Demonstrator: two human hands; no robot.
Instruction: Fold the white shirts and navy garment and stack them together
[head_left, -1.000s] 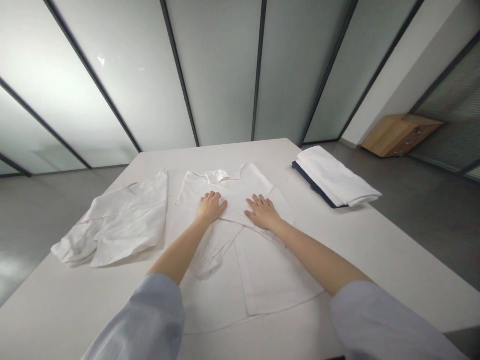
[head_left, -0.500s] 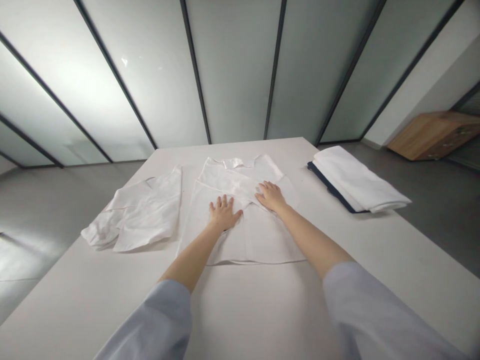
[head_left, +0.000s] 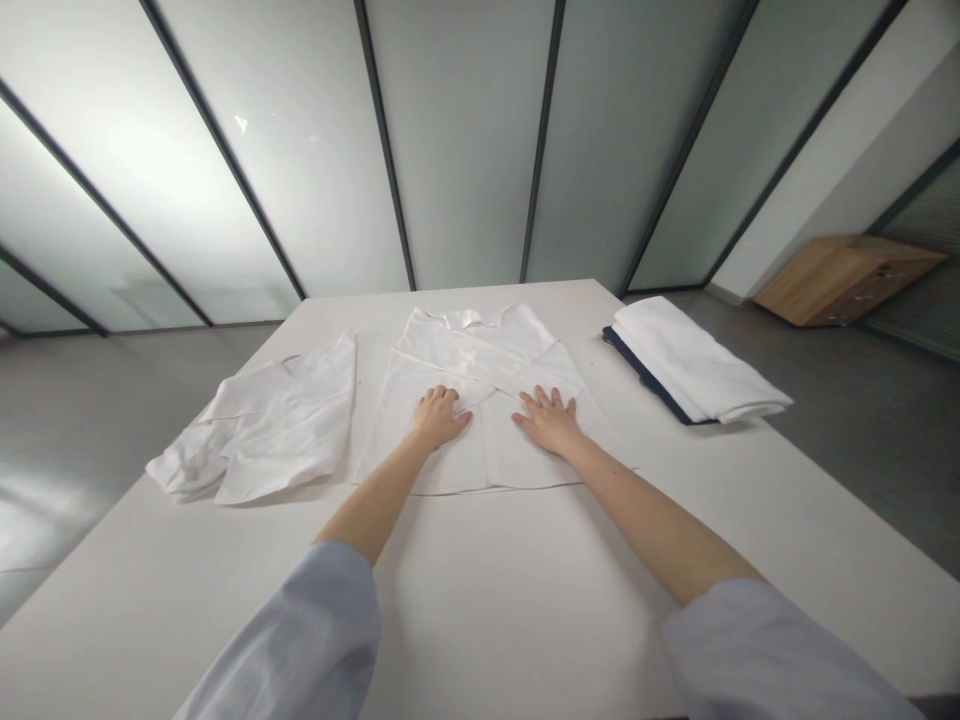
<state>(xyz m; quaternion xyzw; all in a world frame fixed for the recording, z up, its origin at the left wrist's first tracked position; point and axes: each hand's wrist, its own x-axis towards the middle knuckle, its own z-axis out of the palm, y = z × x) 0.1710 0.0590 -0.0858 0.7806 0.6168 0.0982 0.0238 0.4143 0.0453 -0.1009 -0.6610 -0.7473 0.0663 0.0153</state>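
A white shirt (head_left: 480, 450) lies laid out on the table in front of me, its collar (head_left: 461, 319) at the far end. Across its upper half the sleeves are folded over one another. My left hand (head_left: 439, 415) rests on the left part of the shirt, fingers a little bent and thumb held apart. On the right part lies my right hand (head_left: 550, 420), palm down with the fingers spread. Neither hand grips the cloth.
Left of the shirt is a crumpled white garment (head_left: 289, 420) on the white table (head_left: 510, 600). A folded white cloth (head_left: 694, 360) lies on a dark navy one (head_left: 649, 380) near the right edge. Beyond are frosted glass panels (head_left: 461, 150) and a wooden cabinet (head_left: 840, 280).
My right hand has slid toward me over the shirt, and its fingers are spread. My left hand's fingers have drawn together. The shirt's near hem lies farther from me.
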